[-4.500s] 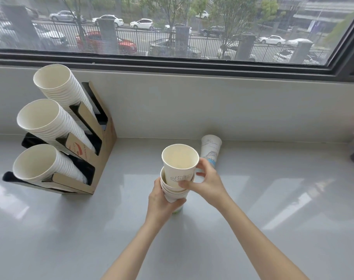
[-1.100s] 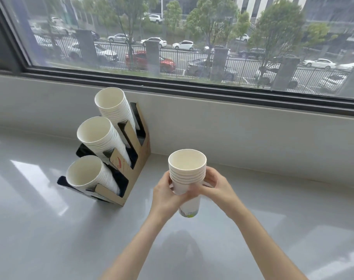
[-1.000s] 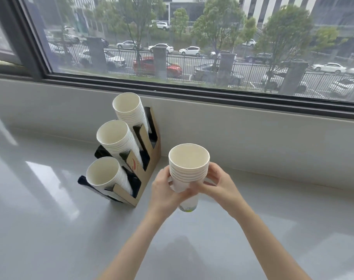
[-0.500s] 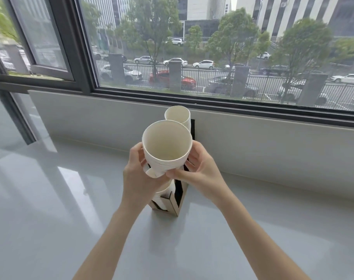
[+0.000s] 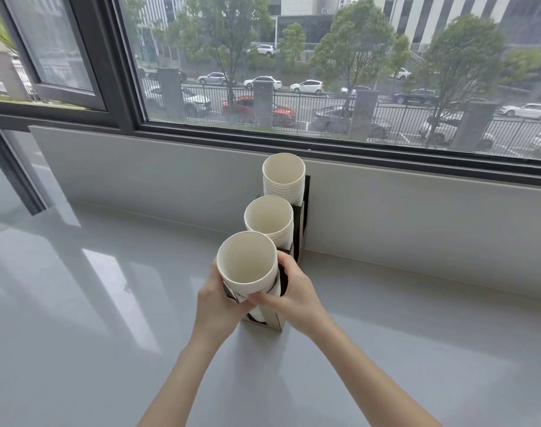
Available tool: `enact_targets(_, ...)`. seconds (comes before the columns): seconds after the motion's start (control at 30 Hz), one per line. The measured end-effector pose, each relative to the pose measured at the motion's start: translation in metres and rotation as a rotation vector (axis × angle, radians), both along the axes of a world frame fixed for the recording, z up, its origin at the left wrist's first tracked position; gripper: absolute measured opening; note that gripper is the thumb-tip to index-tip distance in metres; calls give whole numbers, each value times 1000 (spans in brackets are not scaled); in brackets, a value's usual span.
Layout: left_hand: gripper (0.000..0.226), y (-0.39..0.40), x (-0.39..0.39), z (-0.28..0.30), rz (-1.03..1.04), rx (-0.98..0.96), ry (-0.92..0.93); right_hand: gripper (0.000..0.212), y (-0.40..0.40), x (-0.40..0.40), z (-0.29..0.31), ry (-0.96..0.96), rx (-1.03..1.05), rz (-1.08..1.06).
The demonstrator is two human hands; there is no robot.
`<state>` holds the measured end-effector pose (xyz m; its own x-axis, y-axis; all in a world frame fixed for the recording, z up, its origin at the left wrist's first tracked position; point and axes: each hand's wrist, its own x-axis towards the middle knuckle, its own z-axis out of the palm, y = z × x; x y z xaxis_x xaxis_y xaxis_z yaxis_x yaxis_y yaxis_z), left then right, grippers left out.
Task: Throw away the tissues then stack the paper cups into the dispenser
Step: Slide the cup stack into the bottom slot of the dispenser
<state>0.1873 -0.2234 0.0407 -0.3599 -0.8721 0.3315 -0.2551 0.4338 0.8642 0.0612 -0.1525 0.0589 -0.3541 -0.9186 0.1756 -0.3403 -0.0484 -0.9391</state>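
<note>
A stack of white paper cups (image 5: pixel 247 266) points its mouth at me, lying in line with the lowest slot of the cardboard cup dispenser (image 5: pixel 300 217). My left hand (image 5: pixel 215 303) grips the stack from the left and my right hand (image 5: pixel 293 294) grips it from the right. Both hands cover the lowest slot, so how far the stack sits inside is hidden. The middle slot holds a cup stack (image 5: pixel 269 220) and the top slot another (image 5: pixel 284 177). I see no tissues.
The dispenser stands end-on to me on a glossy grey counter (image 5: pixel 93 318), close to the low grey wall (image 5: pixel 170 174) under the window. A dark window frame post (image 5: pixel 19 177) rises at the far left.
My view has swung left, so the dispenser is now end-on. Both hands have lowered the cup stack from in front of the dispenser down to its lowest slot.
</note>
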Motion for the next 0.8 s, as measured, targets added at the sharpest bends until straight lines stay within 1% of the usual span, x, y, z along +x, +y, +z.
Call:
enact_targets(0.13,82,1,-3,-5,-4,3,1,71,-2,0,-11,36,26,-51)
enact_targets(0.33,94,3,-3,-4,-23,64,5,76,-3,3,-15,46,39,-58)
enact_targets(0.47,91,6,-2,-5,-9,81,-29,64,1,2,-12,47,61,-39)
enact_targets(0.5,94,7,-1,-3,-15,91,-33,61,2,2,-9,49,71,-34)
enact_targets(0.57,108,10,1,3,-48,141,-58,59,6,-2,-7,42,90,-41)
enact_targets(0.67,123,19,2,19,-102,215,-75,75,17,-9,2,14,139,-61)
enact_targets(0.73,124,29,-1,33,-79,171,-83,76,27,-17,10,6,129,-71)
enact_targets(0.8,117,42,-10,49,-28,49,-78,72,38,-22,22,-5,88,-106)
